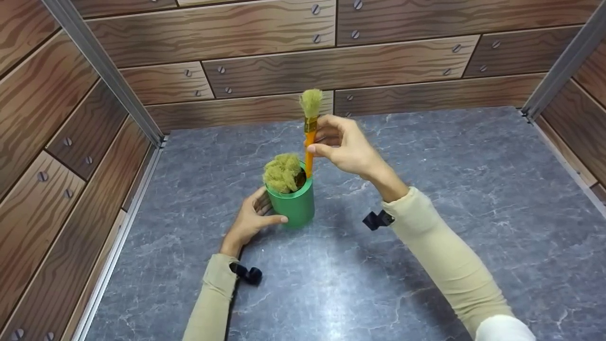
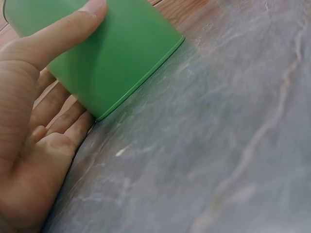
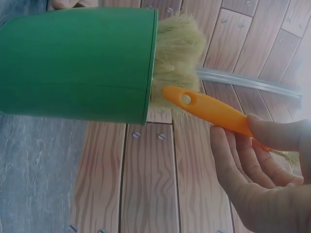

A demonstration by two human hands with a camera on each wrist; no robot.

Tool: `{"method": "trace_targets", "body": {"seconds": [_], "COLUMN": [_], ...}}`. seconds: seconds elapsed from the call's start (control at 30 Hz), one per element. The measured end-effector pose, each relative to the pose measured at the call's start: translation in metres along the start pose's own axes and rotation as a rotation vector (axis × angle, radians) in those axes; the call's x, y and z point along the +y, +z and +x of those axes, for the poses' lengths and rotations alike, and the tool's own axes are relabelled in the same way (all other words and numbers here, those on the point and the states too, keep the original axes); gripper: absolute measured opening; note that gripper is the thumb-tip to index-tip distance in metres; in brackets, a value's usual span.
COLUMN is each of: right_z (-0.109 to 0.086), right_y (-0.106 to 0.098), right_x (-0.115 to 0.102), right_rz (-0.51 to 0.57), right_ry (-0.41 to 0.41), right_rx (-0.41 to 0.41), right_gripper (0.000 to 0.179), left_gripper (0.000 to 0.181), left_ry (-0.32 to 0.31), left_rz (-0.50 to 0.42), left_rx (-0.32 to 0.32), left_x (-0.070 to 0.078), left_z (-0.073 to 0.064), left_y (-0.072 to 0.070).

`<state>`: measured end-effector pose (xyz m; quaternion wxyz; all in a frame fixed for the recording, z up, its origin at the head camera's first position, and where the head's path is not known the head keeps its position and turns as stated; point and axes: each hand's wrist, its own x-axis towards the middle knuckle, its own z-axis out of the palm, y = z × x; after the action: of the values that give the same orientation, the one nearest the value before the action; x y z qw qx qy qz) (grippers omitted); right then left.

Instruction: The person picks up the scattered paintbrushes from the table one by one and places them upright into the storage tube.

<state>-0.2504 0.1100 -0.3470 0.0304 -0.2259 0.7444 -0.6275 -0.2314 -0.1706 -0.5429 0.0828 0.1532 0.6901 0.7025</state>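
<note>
A green cylindrical cup (image 1: 294, 208) stands upright on the grey marbled table, with bushy yellowish brush bristles (image 1: 282, 173) sticking out of its top. My left hand (image 1: 248, 215) holds the cup from the left, thumb across its front and fingers around behind. In my right hand (image 1: 348, 147) a paintbrush (image 1: 310, 135) with an orange handle is pinched between thumb and fingers, bristles up. Its handle end, with a hanging hole, points down right at the cup's rim, as the right wrist view shows the orange handle (image 3: 209, 109) beside the cup's mouth.
Wood-plank patterned walls (image 1: 265, 38) enclose the table (image 1: 426, 265) at the back and sides, with metal strips (image 1: 111, 71) along the corners. A small black wrist camera (image 1: 378, 220) sits on the right sleeve, another black camera (image 1: 247, 273) on the left one.
</note>
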Motion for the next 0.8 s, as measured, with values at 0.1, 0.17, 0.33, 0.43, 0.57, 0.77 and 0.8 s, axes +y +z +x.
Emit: {"method": "trace_targets", "body": {"seconds": [0.1,0.17,0.33,0.43,0.57,0.77,0.8], "right_z": [0.0,0.0,0.0,0.0,0.0,-0.002,-0.002], "right_y": [0.003,0.006,0.011,0.013,0.014,0.013,0.013], "right_x": [0.0,-0.001,-0.002,-0.003,-0.003,-0.002,-0.003], "right_rz": [-0.024,-0.027,-0.042,-0.066,-0.076,-0.041,-0.034], "right_ry": [-0.017,-0.032,-0.065,-0.069,-0.061,-0.044,-0.039], "right_rx": [-0.007,-0.017,-0.04,-0.046,-0.064,-0.084,-0.084], "right_gripper": [0.029,0.028,0.028,0.028,0.029,0.035,0.036], "left_gripper": [0.1,0.099,0.097,0.096,0.097,0.097,0.096], "left_ry": [0.009,0.014,0.019,0.017,0.018,0.025,0.025], "left_rz": [-0.003,-0.005,-0.009,-0.007,-0.004,0.003,0.005], "left_rx": [-0.007,-0.009,-0.018,-0.021,-0.023,-0.032,-0.029], "left_x": [0.0,0.0,0.001,0.002,0.001,0.001,0.001], "left_z": [0.0,0.001,0.001,0.001,0.001,0.0,0.0], "left_y": [0.0,0.001,0.001,0.0,0.0,0.0,0.0]}}
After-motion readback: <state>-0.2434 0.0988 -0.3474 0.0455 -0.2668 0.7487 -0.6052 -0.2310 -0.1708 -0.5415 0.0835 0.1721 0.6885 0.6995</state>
